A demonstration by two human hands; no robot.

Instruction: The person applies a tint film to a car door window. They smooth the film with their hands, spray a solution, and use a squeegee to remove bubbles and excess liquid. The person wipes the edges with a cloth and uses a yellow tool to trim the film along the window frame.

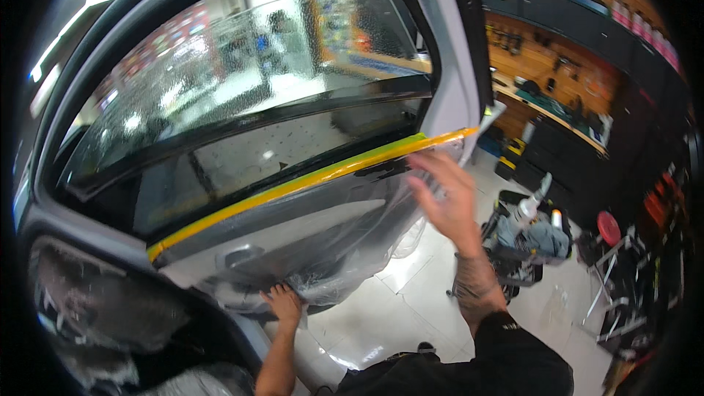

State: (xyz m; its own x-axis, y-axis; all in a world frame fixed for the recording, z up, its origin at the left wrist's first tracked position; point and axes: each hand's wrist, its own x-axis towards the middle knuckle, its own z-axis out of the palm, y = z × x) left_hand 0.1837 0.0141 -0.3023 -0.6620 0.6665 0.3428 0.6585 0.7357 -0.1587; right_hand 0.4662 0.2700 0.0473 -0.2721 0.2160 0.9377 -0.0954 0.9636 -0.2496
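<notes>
An open car door fills the left and middle, its lowered glass covered in wet droplets. A long strip of yellow tape runs along the sill, holding clear plastic sheeting over the inner panel. My left hand rests low on the plastic, fingers spread. My right hand is raised at the right part of the sheeting, just below the tape, with its fingers apart and slightly bent; whether it touches the plastic I cannot tell.
A wheeled cart with a spray bottle stands right, near a pink round seat and a metal folding frame. Behind are a wooden workbench and shelving. A plastic-covered car seat is lower left; tiled floor lies below.
</notes>
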